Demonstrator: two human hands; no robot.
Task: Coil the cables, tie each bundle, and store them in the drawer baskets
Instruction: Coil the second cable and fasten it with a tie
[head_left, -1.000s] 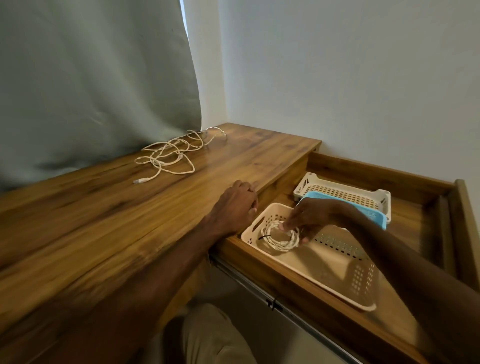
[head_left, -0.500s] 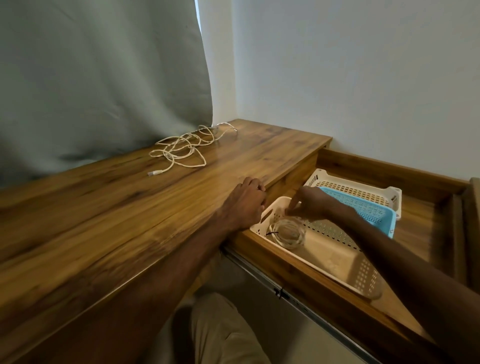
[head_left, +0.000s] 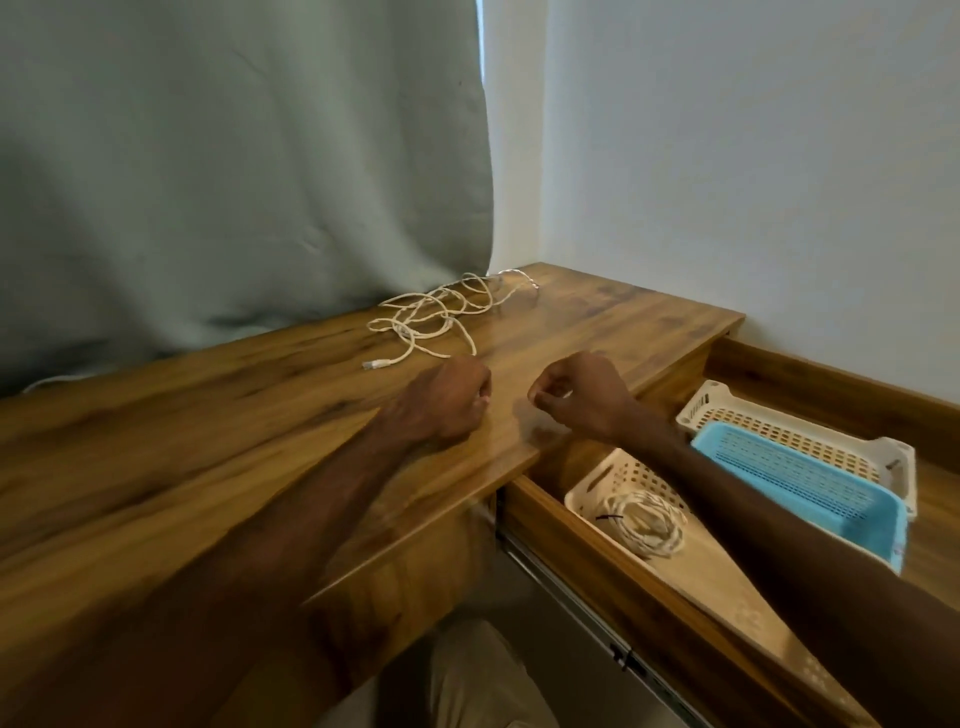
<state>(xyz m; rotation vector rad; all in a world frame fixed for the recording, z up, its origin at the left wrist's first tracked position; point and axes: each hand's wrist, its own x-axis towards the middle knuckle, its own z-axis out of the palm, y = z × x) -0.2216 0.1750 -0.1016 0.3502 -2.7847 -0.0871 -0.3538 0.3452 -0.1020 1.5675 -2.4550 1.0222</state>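
**One Cable Tied in the Basket, One Loose on the Desk**

Both hands were over the wooden desk (head_left: 208, 441), close to its front edge and near each other but not touching. The left hand (head_left: 447, 400) rested on the wood with its fingers curled into a fist, and nothing could be seen inside it. The right hand (head_left: 576, 400) was raised a little above the surface, its fingers curled inward and the thumb close to the fingertips. It too appeared to grasp nothing, and its forearm reached across the open drawer (head_left: 597, 561).

The loose cable (head_left: 436, 317), pale and untidy, lay in tangled loops on the desk beyond the hands, near the foot of the grey-green curtain (head_left: 234, 182). Its plug end pointed toward the left hand, just short of it.

The coiled cable (head_left: 644, 522) lay flat in the near cream basket (head_left: 623, 470), at the end of the basket nearest the desk. A thin black tie (head_left: 608, 518) crossed the coil on one side. The right forearm hid part of this basket.

Farther back in the drawer stood a second cream basket (head_left: 706, 402), with a blue basket (head_left: 800, 478) lying tilted on top of it and covering much of it. Whether either held anything could not be told.

A pale wall (head_left: 753, 156) rose behind the drawer. A beige trouser leg (head_left: 478, 675) showed below the desk edge, beside the metal drawer rail (head_left: 571, 587).
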